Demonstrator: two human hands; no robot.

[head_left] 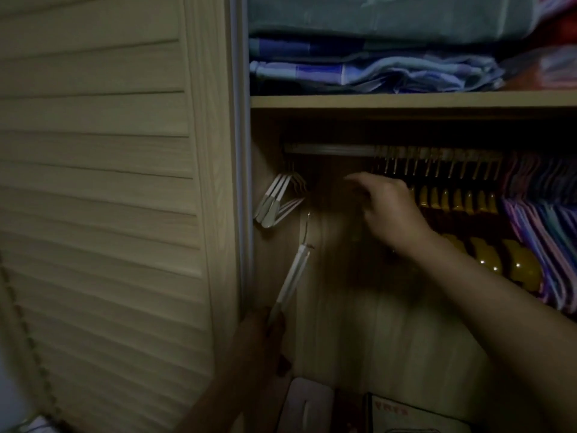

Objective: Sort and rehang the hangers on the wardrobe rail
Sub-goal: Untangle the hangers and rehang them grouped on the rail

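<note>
gripping a slim white plastic hanger (292,282) low in left hand (262,342), hook raised toward the metal wardrobe rail (331,149); right hand (387,204), blurred fingers seemingly loose, holding nothing visible, likely clearing a gap beside yellow hangers (452,198).

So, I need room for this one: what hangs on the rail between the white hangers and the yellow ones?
Nothing: head view shows bare metal rail between white hangers and yellow hangers.
</note>
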